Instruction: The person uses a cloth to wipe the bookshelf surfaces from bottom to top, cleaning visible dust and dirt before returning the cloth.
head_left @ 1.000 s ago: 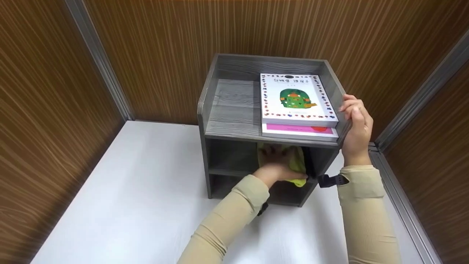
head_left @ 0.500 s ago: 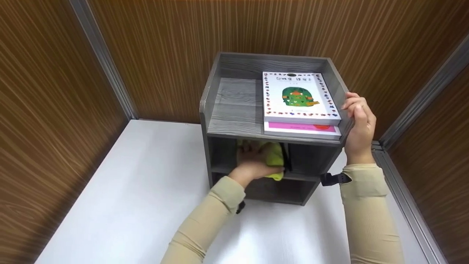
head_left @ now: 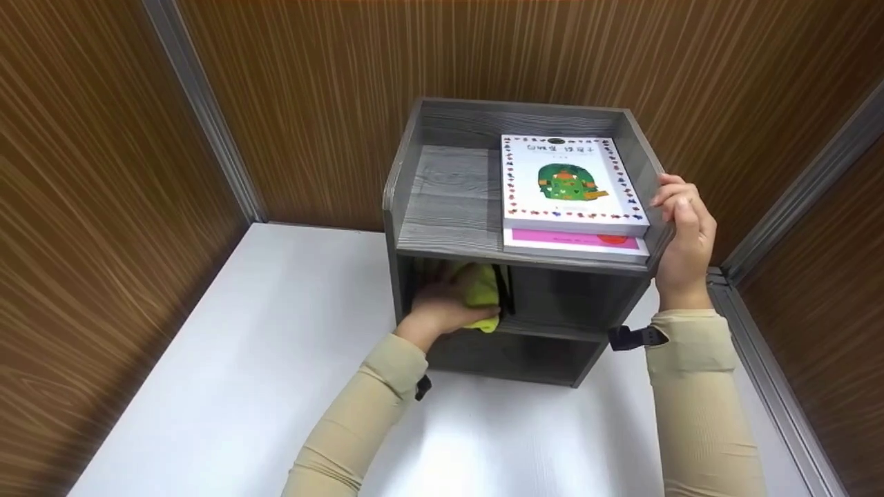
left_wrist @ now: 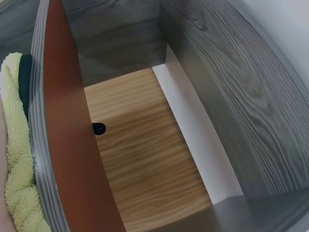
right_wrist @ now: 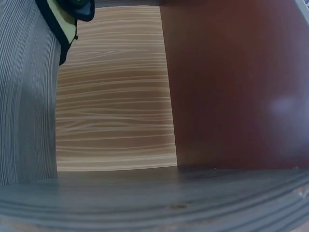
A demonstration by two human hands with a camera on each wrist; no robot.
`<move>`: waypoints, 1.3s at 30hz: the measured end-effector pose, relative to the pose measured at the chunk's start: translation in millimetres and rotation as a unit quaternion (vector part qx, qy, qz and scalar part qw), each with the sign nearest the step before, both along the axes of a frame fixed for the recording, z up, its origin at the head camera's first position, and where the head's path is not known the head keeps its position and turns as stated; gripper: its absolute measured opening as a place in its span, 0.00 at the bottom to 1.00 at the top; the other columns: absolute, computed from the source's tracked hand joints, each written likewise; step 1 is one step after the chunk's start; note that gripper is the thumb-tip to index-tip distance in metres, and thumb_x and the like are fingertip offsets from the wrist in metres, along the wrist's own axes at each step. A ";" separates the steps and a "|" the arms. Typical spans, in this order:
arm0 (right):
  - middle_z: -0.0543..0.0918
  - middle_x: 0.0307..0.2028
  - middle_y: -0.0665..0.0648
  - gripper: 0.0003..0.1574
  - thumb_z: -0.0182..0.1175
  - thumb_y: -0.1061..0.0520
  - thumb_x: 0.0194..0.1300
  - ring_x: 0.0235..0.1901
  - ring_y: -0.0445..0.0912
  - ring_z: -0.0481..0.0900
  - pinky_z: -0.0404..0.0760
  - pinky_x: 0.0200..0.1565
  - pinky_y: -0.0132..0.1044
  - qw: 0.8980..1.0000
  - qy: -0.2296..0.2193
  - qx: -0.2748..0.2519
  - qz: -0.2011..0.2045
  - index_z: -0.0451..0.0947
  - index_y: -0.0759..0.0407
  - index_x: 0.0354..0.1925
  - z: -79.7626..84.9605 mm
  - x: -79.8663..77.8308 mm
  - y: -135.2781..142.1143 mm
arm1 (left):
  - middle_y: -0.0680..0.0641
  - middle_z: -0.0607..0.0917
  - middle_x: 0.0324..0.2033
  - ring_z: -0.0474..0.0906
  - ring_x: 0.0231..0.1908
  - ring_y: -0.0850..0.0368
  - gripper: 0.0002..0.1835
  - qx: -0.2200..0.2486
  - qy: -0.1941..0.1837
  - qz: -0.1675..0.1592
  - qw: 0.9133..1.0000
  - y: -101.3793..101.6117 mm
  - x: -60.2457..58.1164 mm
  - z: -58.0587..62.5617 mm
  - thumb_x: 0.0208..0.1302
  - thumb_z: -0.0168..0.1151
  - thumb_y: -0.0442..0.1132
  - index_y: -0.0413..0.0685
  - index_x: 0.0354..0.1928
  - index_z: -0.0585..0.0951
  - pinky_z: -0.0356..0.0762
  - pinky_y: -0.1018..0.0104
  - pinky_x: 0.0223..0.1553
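In the head view, my left hand (head_left: 442, 304) presses on a yellow-green cloth (head_left: 485, 297) with a dark edge, inside the middle compartment of a grey wood-grain shelf unit (head_left: 449, 197). Its fingers spread flat over the cloth and the thumb stretches right; the fingertips are in shadow. The fluffy cloth (left_wrist: 21, 159) also lies along the left edge of the left wrist view. My right hand (head_left: 684, 235) grips the unit's right side panel, fingers curled over the top edge. Not in the right wrist view is the right hand itself.
Two books (head_left: 573, 183) lie stacked on the right of the top shelf. The unit stands on a white surface (head_left: 228, 373), close to a brown wood-grain wall (head_left: 331, 124). A bottom compartment (head_left: 525, 355) opens below the cloth.
My left hand has slid the cloth leftward along the middle compartment, from the right side to near the left side panel. The right hand keeps its grip on the side panel.
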State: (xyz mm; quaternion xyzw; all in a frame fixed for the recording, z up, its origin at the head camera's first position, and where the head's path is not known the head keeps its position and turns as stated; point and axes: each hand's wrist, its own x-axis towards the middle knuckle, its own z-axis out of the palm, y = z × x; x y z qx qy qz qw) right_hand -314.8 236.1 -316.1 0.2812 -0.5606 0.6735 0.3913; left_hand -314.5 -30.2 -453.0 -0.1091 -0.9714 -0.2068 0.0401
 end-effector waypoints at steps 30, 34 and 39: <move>0.68 0.22 0.62 0.15 0.35 0.67 0.55 0.46 0.60 0.63 0.56 0.54 0.42 1.000 0.003 -0.002 0.003 0.55 0.73 0.14 -4.3 -5.7 1.8 | 0.37 0.48 0.61 0.37 0.59 0.37 0.51 -0.106 0.014 0.196 0.975 24.6 12.7 -3.2 0.43 0.29 0.76 0.46 0.63 0.50 0.43 0.45 0.55; 0.68 0.22 0.62 0.15 0.35 0.67 0.55 0.46 0.60 0.63 0.56 0.54 0.42 1.000 0.001 0.000 0.004 0.56 0.73 0.14 -4.4 -5.1 1.4 | 0.35 0.49 0.61 0.40 0.59 0.36 0.50 -0.110 0.022 0.209 0.971 27.9 17.3 -4.0 0.45 0.28 0.75 0.44 0.63 0.51 0.48 0.43 0.52; 0.68 0.22 0.62 0.15 0.35 0.67 0.55 0.46 0.60 0.63 0.56 0.53 0.41 1.000 -0.003 -0.010 0.003 0.56 0.72 0.14 -3.0 -4.4 1.8 | 0.36 0.46 0.61 0.36 0.59 0.36 0.53 -0.097 0.003 0.169 0.981 23.1 12.3 -0.9 0.41 0.30 0.76 0.45 0.64 0.48 0.42 0.44 0.54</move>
